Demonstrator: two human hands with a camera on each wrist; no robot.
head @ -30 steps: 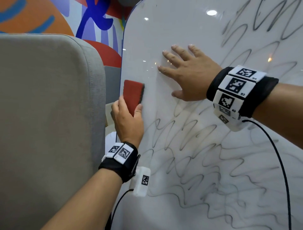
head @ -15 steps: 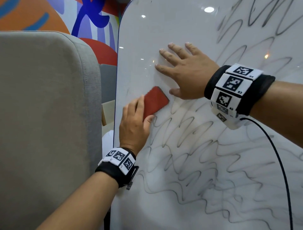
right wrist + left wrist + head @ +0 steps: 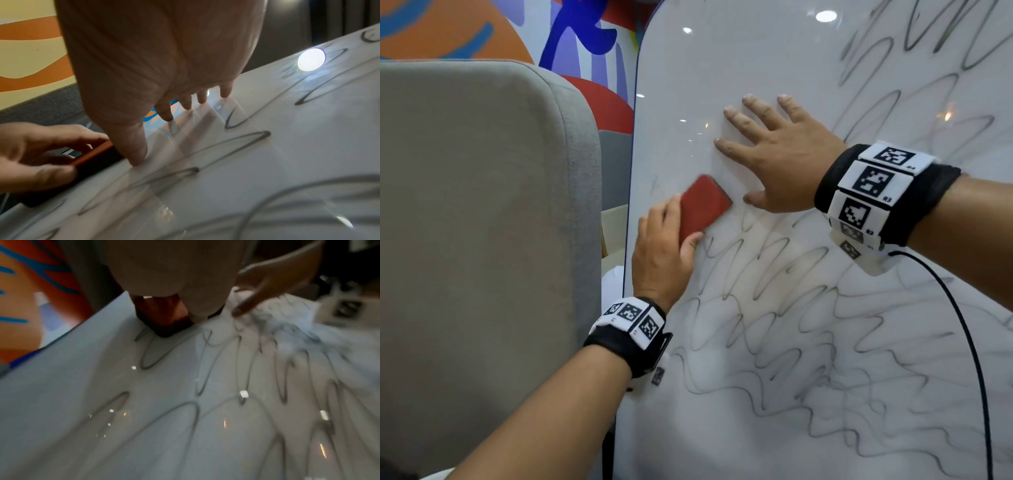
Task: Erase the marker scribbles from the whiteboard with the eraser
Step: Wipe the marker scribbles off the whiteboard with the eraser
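1. Presently catalogued: whiteboard (image 3: 808, 61), white, glossy, with a rounded upper left corner and a thin blue edge; ceiling lights reflected in it.
2. Marker scribbles (image 3: 774, 329), grey looping lines, covered the lower and right parts of the board; the upper left area around the hands was mostly wiped, with a faint mark left near the board's left edge.
3. Eraser (image 3: 702, 205), red back with a dark felt face, lay flat against the board near its left edge, tilted up to the right, at the upper margin of the scribbled area.
4. Left hand (image 3: 662, 250) gripped the eraser, fingers laid along its upper left side and thumb curled against its lower edge; the left wrist view was blurred but showed the dark felt (image 3: 164, 331) touching the board.
5. Right hand (image 3: 779, 164) lay flat and spread on the board, fingers straight, holding nothing; its thumb came just beside the eraser's upper right corner.
6. Wristbands, black with white coded markers, one on each wrist (image 3: 633, 325); a black cable (image 3: 962, 342) hung from the right one across the board.
7. Grey upholstered panel (image 3: 482, 222) stood just left of the board.
8. Wall mural (image 3: 571, 37) in orange, blue and red showed behind both.
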